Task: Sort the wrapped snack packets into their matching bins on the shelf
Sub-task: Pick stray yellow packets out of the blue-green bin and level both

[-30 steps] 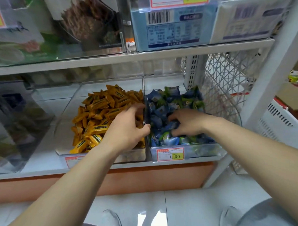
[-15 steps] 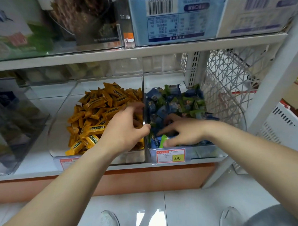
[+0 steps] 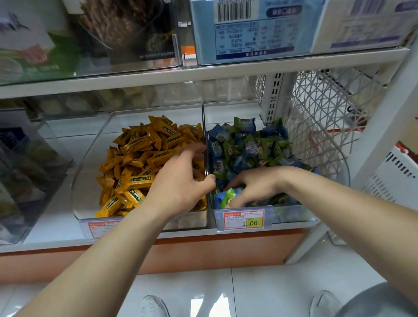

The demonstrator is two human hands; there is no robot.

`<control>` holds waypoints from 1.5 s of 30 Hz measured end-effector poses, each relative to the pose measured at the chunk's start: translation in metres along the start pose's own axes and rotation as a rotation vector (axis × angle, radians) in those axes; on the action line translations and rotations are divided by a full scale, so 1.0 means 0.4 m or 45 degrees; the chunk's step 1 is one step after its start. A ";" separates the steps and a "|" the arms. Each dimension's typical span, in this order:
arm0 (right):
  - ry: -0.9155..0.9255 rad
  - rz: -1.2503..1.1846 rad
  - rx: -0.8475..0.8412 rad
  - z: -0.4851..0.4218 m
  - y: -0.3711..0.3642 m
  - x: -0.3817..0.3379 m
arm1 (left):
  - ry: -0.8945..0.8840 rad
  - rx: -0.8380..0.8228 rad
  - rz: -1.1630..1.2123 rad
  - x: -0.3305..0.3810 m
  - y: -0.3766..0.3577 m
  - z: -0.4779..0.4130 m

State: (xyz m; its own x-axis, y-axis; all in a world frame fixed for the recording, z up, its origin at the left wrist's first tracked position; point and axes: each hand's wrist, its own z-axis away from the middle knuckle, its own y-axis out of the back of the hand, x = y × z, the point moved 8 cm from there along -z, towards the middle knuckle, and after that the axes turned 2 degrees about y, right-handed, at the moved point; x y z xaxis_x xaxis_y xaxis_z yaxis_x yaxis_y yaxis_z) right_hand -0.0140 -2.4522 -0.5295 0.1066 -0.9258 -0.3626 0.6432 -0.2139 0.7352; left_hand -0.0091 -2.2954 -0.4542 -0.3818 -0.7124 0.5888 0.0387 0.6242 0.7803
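Your left arm runs up from seven o'clock, and your left hand (image 3: 180, 183) lies palm down over the three o'clock side of the left bin (image 3: 85, 177), on top of the yellow packets (image 3: 137, 161). Its fingers (image 3: 193, 150) reach toward twelve o'clock and are blurred. The thumb points to three o'clock, its tip at the clear wall between the two bins. I cannot tell whether this hand holds anything.

Your right arm comes in from four o'clock with the wrist bent. Your right hand (image 3: 258, 185) sits low in the front of the right bin (image 3: 293, 213), at the six o'clock end of the heap of blue and green packets (image 3: 247, 145). Its fingers (image 3: 237, 181) point toward nine o'clock and curl down around one green packet (image 3: 228, 196). That packet is in the bin's seven o'clock corner, just beside the dividing wall and right above the red and yellow price tag (image 3: 244, 220) on the bin's front.

The two bins stand side by side, touching, on the white shelf (image 3: 51, 231). A white wire basket (image 3: 320, 111) stands at three o'clock of the right bin. Printed boxes (image 3: 253, 26) sit on the shelf board above, at twelve o'clock. At six o'clock, two pale shoes (image 3: 154, 309) stand on the tiled floor (image 3: 267, 298).
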 end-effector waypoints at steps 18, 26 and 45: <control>-0.130 -0.206 0.733 0.091 0.182 0.117 | 0.017 -0.032 0.058 -0.003 0.000 -0.006; 0.340 -0.454 0.615 0.115 0.115 -0.038 | 0.013 -0.050 0.078 -0.002 0.001 -0.004; 0.112 -0.121 0.600 0.086 0.126 0.065 | -0.010 -0.101 0.135 -0.012 0.000 -0.002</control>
State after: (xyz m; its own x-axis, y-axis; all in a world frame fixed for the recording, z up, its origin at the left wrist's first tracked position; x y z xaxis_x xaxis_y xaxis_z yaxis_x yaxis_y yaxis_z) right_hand -0.0050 -2.4979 -0.4821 0.1406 -0.8698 -0.4729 0.2422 -0.4329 0.8683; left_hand -0.0064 -2.2924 -0.4570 -0.3790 -0.6408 0.6677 0.1525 0.6684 0.7280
